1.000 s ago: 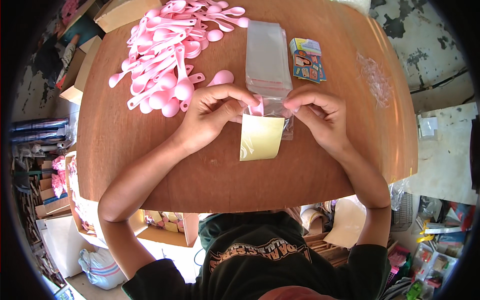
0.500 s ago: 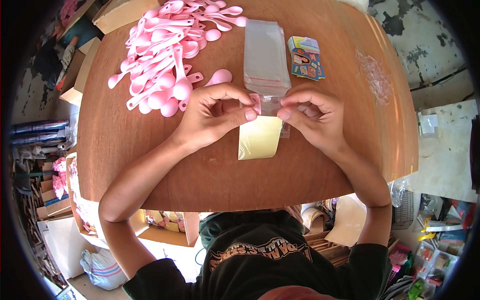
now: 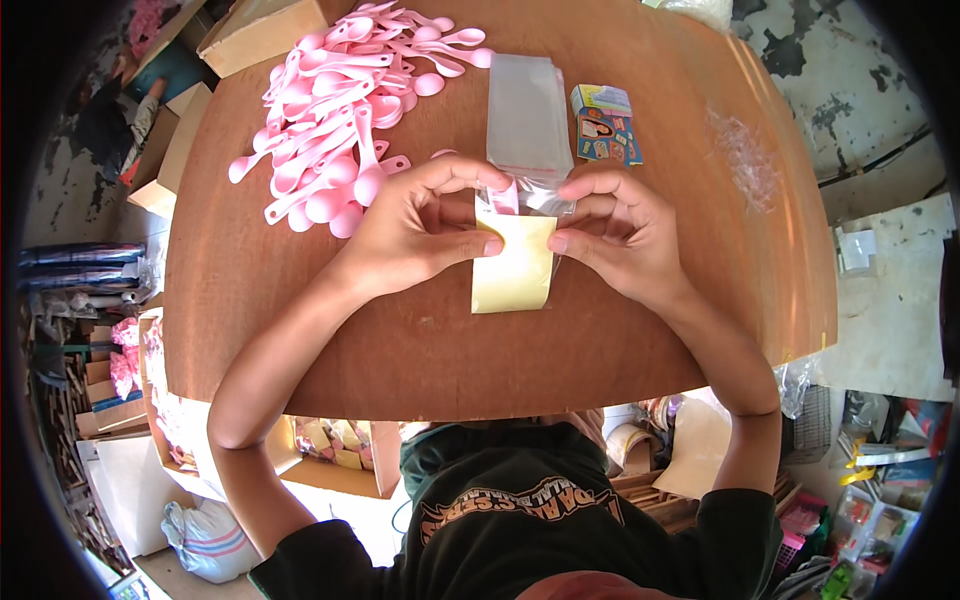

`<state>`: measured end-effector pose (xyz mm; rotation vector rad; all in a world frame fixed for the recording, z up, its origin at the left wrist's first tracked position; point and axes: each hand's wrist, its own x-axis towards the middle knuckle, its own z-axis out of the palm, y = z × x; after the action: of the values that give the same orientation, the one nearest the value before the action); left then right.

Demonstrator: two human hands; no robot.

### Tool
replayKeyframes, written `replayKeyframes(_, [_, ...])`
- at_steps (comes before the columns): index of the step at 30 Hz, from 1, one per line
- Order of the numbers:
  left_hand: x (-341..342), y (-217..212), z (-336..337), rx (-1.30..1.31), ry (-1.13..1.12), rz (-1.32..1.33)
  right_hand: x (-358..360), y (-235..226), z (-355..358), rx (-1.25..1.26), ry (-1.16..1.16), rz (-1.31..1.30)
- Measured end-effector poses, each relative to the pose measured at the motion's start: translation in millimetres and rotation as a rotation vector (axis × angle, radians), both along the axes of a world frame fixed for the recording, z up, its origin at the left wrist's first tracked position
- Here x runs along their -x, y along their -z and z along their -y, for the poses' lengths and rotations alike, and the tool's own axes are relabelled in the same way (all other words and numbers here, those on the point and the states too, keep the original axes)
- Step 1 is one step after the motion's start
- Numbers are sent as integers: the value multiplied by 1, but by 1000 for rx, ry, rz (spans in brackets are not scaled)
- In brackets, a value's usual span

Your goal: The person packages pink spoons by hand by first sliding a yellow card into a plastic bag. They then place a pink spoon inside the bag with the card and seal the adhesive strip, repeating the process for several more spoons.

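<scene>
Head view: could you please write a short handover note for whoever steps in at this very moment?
Left hand and right hand: both pinch the top of a clear bag with a yellow card on the table.
Pink spoons are piled upper left; spare bags and a small box lie beyond the hands.
Done: card in or on the bag, and something pink at its top.
Left: many loose spoons.

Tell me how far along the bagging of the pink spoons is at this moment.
Done: no finished packs can be made out on the wooden table. In hand: the left hand and right hand pinch the mouth of a clear bag with a yellow card, with something pink at its opening. Left: a big pile of pink spoons and a stack of empty clear bags remain, so it looks early.
</scene>
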<state>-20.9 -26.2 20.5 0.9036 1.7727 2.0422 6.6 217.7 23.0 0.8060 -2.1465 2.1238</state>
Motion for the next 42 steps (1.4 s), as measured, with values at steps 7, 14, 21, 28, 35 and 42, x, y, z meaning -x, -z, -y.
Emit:
replayKeyframes(7, [-89, -82, 82, 342, 11, -315, -45, -71, -42, -153, -72, 35])
replayKeyframes(14, [-210, -7, 209, 666, -88, 410, -114, -68, -118, -432, -640, 203])
replayKeyframes(21, [-267, 223, 305, 1148, -825, 404, -180, 46, -104, -790, -441, 410])
replayKeyframes(28, [-248, 339, 263, 1270, -530, 360, -148, 193, -105, -1339, 393, 218])
replayKeyframes(35, [-261, 357, 222, 1253, -520, 455, -171, 238, -127, -1444, 425, 301])
replayKeyframes(42, [-292, 350, 229, 1260, -553, 522, -167, 248, -128, -1440, 406, 311])
